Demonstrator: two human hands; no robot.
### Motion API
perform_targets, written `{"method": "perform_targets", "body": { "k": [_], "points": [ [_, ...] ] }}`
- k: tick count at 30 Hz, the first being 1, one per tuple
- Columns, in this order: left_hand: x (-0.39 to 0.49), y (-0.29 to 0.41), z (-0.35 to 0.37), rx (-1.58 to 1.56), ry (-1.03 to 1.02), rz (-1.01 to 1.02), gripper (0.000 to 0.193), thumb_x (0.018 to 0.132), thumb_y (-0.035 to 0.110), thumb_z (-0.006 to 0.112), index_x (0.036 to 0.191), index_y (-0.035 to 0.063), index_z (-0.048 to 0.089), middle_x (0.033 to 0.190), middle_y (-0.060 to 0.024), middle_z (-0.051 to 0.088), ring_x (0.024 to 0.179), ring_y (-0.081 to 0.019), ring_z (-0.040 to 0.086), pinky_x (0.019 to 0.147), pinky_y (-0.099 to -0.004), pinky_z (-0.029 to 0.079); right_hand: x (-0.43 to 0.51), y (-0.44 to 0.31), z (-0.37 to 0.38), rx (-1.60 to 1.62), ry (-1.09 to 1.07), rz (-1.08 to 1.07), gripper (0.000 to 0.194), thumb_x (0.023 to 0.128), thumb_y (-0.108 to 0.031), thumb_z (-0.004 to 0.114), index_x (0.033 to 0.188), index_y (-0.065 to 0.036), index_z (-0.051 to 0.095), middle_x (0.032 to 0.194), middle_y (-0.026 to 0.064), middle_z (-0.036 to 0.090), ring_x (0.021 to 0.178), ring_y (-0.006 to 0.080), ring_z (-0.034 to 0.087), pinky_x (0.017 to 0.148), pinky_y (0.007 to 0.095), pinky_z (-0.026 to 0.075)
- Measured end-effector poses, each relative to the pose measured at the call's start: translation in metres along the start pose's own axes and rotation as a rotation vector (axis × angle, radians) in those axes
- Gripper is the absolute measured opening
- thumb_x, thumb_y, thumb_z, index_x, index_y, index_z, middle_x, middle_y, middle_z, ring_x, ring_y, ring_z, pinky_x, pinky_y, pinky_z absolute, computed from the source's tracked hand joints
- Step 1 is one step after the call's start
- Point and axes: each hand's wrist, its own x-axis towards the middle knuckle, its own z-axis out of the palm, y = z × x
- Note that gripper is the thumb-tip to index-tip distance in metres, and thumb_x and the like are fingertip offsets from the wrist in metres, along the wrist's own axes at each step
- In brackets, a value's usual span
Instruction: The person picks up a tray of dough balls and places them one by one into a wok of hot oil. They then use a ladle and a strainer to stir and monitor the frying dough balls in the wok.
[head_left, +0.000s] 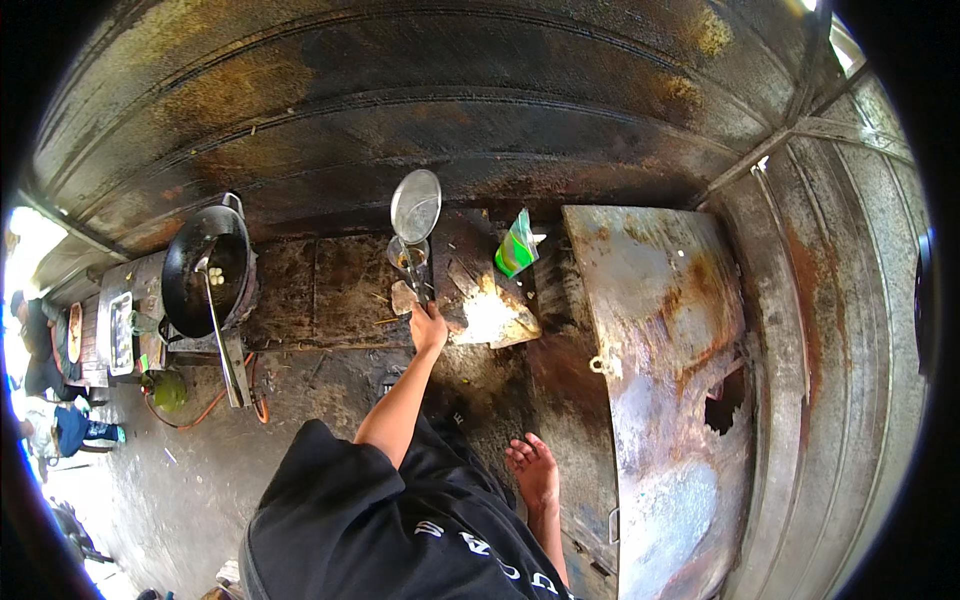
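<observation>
In my left hand is the dark handle of a round wire-mesh strainer, whose mesh is up near the back wall. Its handle passes over a clear container with something brownish in it, on the sooty counter. A rough brownish lump lies just left of this hand. My right hand hangs low at my right side, fingers apart and slightly bent, with nothing in it. To the left, a black wok contains dark liquid and several pale round pieces; a long-handled metal utensil leans out over its rim.
A green and clear plastic bag stands at the back. A rusty metal panel with a ragged hole lies right. On the left are a white-rimmed tray, a green gas cylinder, an orange hose and people farther off.
</observation>
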Motion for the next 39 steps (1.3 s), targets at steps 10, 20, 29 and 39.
{"method": "perform_targets", "body": {
  "k": [10, 20, 29, 39],
  "points": [
    [-0.043, -0.027, -0.089, 0.383, 0.017, 0.142, 0.025, 0.100, 0.021, 0.054, 0.113, 0.0034, 0.043, 0.082, -0.0244, 0.070, 0.077, -0.0456, 0.069, 0.067, -0.0551, 0.055, 0.017, -0.010, 0.010, -0.112, -0.048, 0.068, 0.037, 0.104, -0.033, 0.048, 0.129, -0.007, 0.053, 0.112, 0.0146, 0.069, 0.100, 0.0292, 0.067, 0.089, 0.0431, 0.052],
    [-0.051, -0.037, -0.113, 0.311, 0.091, 0.107, 0.022, 0.098, 0.020, 0.053, 0.108, 0.0021, 0.045, 0.081, -0.0249, 0.069, 0.077, -0.0453, 0.069, 0.068, -0.0555, 0.055, 0.026, -0.015, 0.003, -0.152, -0.183, 0.056, 0.042, 0.103, -0.036, 0.050, 0.132, -0.006, 0.051, 0.114, 0.0155, 0.069, 0.103, 0.0287, 0.067, 0.090, 0.0433, 0.053],
    [-0.035, -0.015, -0.119, 0.194, 0.008, 0.017, 0.022, 0.093, 0.018, 0.058, 0.107, 0.0036, 0.049, 0.090, -0.0267, 0.068, 0.088, -0.0474, 0.067, 0.077, -0.0571, 0.053, 0.027, -0.016, 0.007, -0.242, -0.215, 0.012, 0.044, 0.104, -0.034, 0.048, 0.135, -0.003, 0.050, 0.116, 0.0158, 0.068, 0.102, 0.0279, 0.067, 0.090, 0.0423, 0.053],
    [-0.018, -0.032, -0.116, -0.021, 0.068, -0.005, 0.013, 0.093, 0.013, 0.058, 0.092, 0.0030, 0.050, 0.073, -0.0165, 0.060, 0.064, -0.0351, 0.061, 0.062, -0.0472, 0.048, 0.036, -0.015, 0.008, -0.173, -0.212, 0.048, 0.044, 0.103, -0.034, 0.050, 0.136, -0.005, 0.050, 0.116, 0.0150, 0.068, 0.104, 0.0289, 0.066, 0.094, 0.0436, 0.051]
  ]
}}
